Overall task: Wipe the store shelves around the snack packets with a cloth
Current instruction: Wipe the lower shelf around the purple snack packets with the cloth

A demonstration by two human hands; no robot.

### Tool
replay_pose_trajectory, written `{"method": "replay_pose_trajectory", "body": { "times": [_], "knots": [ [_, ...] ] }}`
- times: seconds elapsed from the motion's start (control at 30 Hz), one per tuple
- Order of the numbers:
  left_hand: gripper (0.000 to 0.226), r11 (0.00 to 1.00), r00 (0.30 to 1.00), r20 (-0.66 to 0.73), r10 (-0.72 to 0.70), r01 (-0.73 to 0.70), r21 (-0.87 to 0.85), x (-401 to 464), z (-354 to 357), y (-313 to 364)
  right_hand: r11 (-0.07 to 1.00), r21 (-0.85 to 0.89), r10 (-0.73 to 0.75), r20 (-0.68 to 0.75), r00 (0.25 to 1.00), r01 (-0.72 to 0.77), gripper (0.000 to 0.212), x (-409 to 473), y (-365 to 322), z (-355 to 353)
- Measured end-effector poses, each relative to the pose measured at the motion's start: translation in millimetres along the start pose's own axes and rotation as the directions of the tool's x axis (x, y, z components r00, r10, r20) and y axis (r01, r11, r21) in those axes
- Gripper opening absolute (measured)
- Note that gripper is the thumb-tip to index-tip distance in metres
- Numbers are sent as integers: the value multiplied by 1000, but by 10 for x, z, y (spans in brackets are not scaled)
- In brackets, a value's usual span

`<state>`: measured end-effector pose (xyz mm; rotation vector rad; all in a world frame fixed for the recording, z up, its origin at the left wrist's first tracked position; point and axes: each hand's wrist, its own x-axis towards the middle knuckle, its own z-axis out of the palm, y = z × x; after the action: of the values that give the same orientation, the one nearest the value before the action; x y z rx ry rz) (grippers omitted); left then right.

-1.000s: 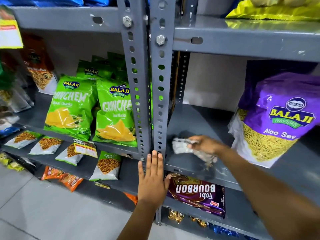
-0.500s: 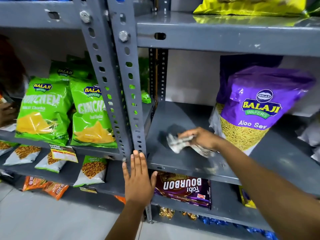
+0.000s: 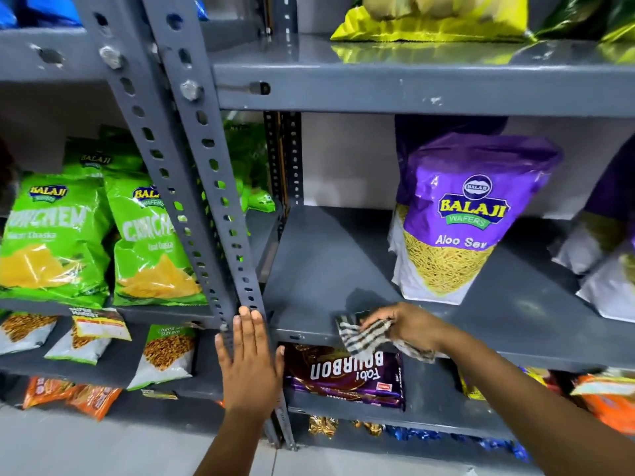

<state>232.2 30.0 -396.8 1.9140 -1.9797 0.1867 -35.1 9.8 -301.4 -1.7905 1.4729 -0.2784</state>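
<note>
A striped black-and-white cloth (image 3: 364,334) lies bunched at the front edge of the grey metal shelf (image 3: 326,266), and my right hand (image 3: 409,324) grips it. A purple Aloo Sev packet (image 3: 457,218) stands upright on the same shelf, behind and to the right of the cloth. My left hand (image 3: 249,362) rests flat, fingers together, against the slotted grey upright post (image 3: 192,159) at the shelf's left corner. It holds nothing.
Green Crunchem packets (image 3: 151,242) stand on the left bay's shelf, small packets (image 3: 165,355) below them. A purple Bourbon biscuit pack (image 3: 347,376) lies under the wiped shelf. More purple packets (image 3: 604,255) sit at far right, yellow bags (image 3: 429,18) on the top shelf.
My right hand has pulled the cloth forward from mid-shelf to the shelf's front edge. The view has shifted right. My left hand stays on the post.
</note>
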Motion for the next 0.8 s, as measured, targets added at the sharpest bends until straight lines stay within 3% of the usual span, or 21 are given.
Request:
{"method": "replay_pose_trajectory", "body": {
  "times": [0.13, 0.3, 0.47, 0.53, 0.67, 0.8],
  "knots": [
    [66, 999, 1000, 8, -19, 19, -50, -27, -57, 196, 994, -74, -96, -294, 951, 78, 41, 205, -357, 102],
    [74, 984, 988, 16, 151, -149, -97, -106, -25, 744, 924, -372, 12, -184, 983, -81, 56, 429, -290, 525],
    [71, 978, 998, 19, 52, -47, -201, 132, -37, 947, 925, -359, -1, -328, 945, -124, 64, 38, 83, 503],
    [72, 976, 993, 108, 42, -17, -216, 311, -54, 1042, 914, -370, 27, -352, 936, -166, 67, -143, 232, 469],
    [58, 997, 932, 356, 71, -52, -61, 496, 32, 1153, 898, -359, 68, -456, 888, -253, 71, -459, 532, 381],
    [57, 997, 935, 348, 70, -64, -30, 465, 40, 1159, 843, -327, 165, -599, 784, -428, 74, -795, 798, 238]
  ]
}}
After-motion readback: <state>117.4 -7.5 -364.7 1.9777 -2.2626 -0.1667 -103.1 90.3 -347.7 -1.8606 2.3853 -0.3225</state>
